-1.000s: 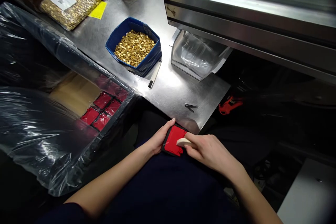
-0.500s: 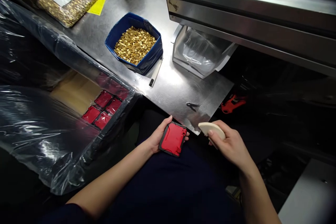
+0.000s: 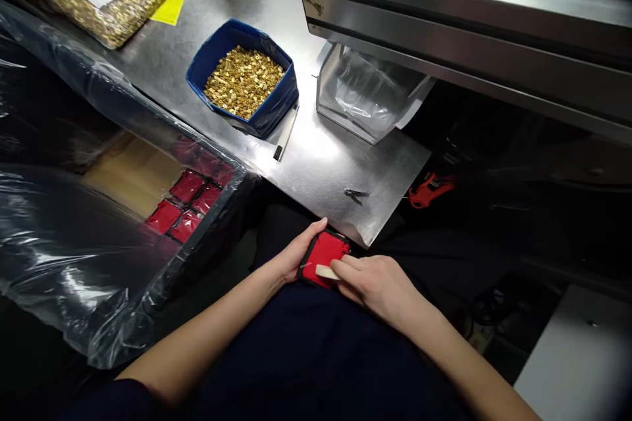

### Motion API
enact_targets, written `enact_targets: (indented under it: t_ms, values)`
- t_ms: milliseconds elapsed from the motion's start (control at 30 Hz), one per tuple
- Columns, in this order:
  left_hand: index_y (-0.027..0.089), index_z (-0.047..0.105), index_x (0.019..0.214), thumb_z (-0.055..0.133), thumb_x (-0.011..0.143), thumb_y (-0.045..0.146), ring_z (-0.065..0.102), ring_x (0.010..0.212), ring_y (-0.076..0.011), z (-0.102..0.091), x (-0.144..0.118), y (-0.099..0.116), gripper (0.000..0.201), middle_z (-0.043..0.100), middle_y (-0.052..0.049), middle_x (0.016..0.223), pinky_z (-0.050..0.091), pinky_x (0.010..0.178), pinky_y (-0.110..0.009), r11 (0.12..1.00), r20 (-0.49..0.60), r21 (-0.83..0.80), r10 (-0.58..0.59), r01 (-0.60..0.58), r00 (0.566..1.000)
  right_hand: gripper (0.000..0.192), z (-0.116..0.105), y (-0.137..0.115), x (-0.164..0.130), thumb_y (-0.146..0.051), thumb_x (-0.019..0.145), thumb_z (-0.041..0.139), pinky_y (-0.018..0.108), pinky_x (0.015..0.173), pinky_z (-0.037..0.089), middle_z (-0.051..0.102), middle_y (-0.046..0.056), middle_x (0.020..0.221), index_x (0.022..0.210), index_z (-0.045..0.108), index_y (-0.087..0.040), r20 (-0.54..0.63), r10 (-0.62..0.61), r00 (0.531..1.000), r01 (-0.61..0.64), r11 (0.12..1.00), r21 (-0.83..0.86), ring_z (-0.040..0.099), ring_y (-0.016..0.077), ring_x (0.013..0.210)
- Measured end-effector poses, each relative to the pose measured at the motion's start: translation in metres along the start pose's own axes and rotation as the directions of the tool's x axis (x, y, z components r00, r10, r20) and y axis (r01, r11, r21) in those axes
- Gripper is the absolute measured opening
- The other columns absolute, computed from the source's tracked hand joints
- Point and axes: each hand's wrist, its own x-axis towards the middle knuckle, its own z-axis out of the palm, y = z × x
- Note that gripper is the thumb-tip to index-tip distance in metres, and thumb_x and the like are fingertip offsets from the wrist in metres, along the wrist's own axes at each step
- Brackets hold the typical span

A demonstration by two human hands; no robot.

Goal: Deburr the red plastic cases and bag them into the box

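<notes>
My left hand [image 3: 296,255] is closed around the left edge of a flat red plastic part with a black rim [image 3: 323,251], held over my lap just off the table's near corner. The part has small openings at its upper right. Pinched in the fingers of my right hand [image 3: 372,279] is a cream-coloured flat pad [image 3: 327,272], seen nearly edge-on. It lies against the lower part of the red face. My right fingers hide the right side of the part and most of the pad.
On the metal table [image 3: 306,177] stand a blue bin of small brass pieces [image 3: 247,82], a grey bin lined with plastic [image 3: 365,92], and small nippers [image 3: 355,195]. A plastic-lined box with red parts [image 3: 187,185] is at left. A metal beam [image 3: 444,46] crosses upper right.
My right hand has moved left and down, bringing the pad from beside the red part onto its face. My left hand still holds the part. The view has shifted slightly.
</notes>
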Motion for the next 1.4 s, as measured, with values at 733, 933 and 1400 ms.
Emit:
enact_targets:
  t_ms: [733, 933, 1400]
  values:
    - [0.01, 0.073, 0.091, 0.065, 0.09, 0.061, 0.072, 0.067, -0.0204, 0.01, 0.001, 0.003, 0.051, 0.078, -0.013, 0.082, 0.057, 0.063, -0.027, 0.999, -0.055, 0.033, -0.016, 0.018, 0.998, 0.015, 0.002, 0.002, -0.006, -0.023, 0.108, 0.045, 0.035, 0.061, 0.026, 0.069, -0.001, 0.09, 0.113, 0.059, -0.024, -0.047, -0.117, 0.992, 0.108, 0.98, -0.169, 0.058, 0.0147, 0.065]
    - [0.01, 0.073, 0.092, 0.057, 0.094, 0.062, 0.071, 0.064, -0.0195, 0.004, 0.001, 0.003, 0.055, 0.078, -0.011, 0.079, 0.059, 0.063, -0.029, 0.999, -0.002, -0.012, -0.043, 0.043, 0.999, 0.012, 0.002, 0.006, -0.005, -0.027, 0.108, 0.047, 0.033, 0.059, 0.026, 0.067, -0.003, 0.083, 0.106, 0.059, -0.023, -0.201, -0.06, 0.978, 0.022, 0.982, -0.189, 0.055, 0.0132, 0.06]
    - [0.009, 0.074, 0.098, 0.06, 0.092, 0.062, 0.074, 0.073, -0.0222, -0.002, 0.0, 0.002, 0.056, 0.079, -0.013, 0.086, 0.06, 0.068, -0.03, 0.999, 0.006, 0.002, -0.054, 0.054, 0.999, 0.015, 0.005, 0.005, -0.012, -0.031, 0.107, 0.048, 0.031, 0.058, 0.027, 0.069, -0.004, 0.078, 0.098, 0.057, -0.024, -0.074, 0.081, 0.994, -0.081, 0.997, 0.012, 0.064, 0.0143, 0.062]
